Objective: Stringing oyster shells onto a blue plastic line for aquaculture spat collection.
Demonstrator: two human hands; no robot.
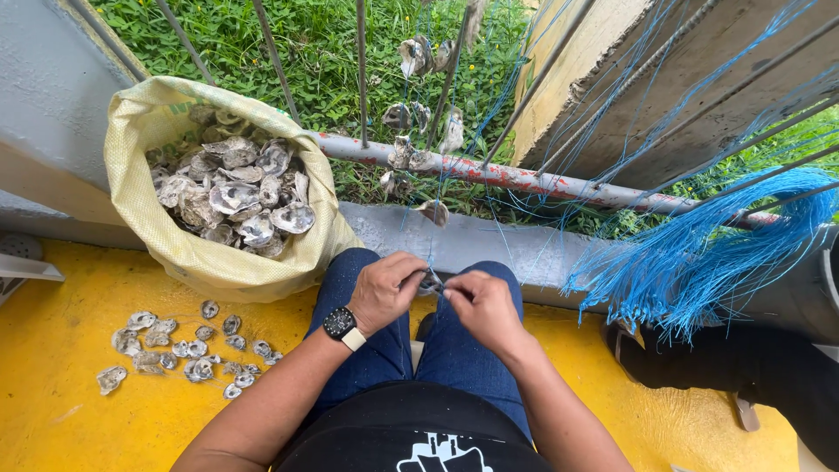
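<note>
A: The sack of shells sat far left, the blue twine bundle right. What did the hands hold?

B: The left hand and right hand were pinched shut over the knees on a small shell: hard, light, brittle, best gripped by its edges. The twine there was probably threaded through; fingers hid it.

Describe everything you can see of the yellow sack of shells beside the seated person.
The yellow woven sack stands open on the yellow floor, left of the person's knee. Its mouth is rolled down into a thick rim, and it looks like coarse plastic weave, slightly soiled. It is nearly full of grey-white oyster shells, heaped loosely with pearly insides showing. Its back leans on the grey wall; more loose shells lie on the floor before it.
</note>
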